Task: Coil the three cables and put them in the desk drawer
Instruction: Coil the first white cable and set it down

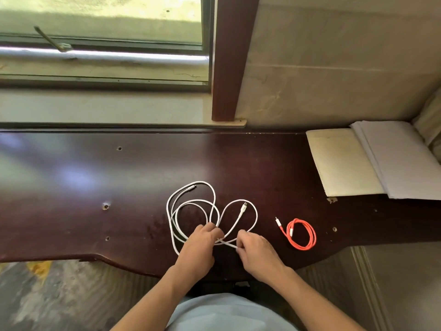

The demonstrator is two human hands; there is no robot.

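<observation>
Two hands work the white cable (191,211) on the table (95,175): left hand (202,244) pinches its loops, right hand (253,247) grasps a strand; orange cable (301,234) lies coiled alongside; next, likely gather remaining loops evenly

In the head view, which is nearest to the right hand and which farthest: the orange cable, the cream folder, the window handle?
From the right hand:
1. Orange cable, coiled on the desk just to its right.
2. Cream folder, at the desk's far right.
3. Window handle, far up left.
</observation>
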